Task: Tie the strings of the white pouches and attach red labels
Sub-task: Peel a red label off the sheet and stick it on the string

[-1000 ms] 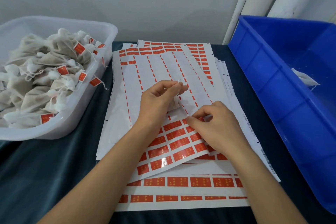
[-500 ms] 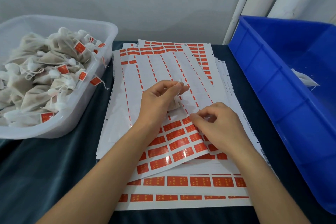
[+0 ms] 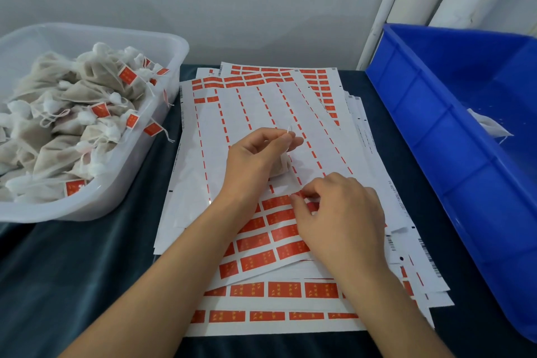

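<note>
From the head camera, the landmark is the top label sheet (image 3: 255,131), lying on a fanned stack of similar sheets on the dark cloth (image 3: 87,270). Most of its labels are already gone, so only thin red dashes remain on its far part; full red labels (image 3: 258,260) fill the near part.

The left hand (image 3: 255,160) hovers over the middle of that sheet. Its thumb and fingertips pinch a white string (image 3: 289,132), a small loop of which pokes out above the fingers, and a small white pouch (image 3: 280,167) hangs just under the palm — largely hidden by the hand, so its full shape cannot be made out.

The right hand (image 3: 340,218) rests on the near labels, fingers curled, thumb and forefinger meeting at the top edge of the red rows. Whether a label is actually lifted between them is too small and covered to tell.

Left of the sheet, a clear tub (image 3: 162,46) holds a heap of tied pouches with red tags (image 3: 72,125); its left side is cut off by the frame. Right of the sheet stands a blue bin (image 3: 436,139), also cut off, with one white pouch (image 3: 488,126) partly visible inside, its near end hidden behind the wall.
</note>
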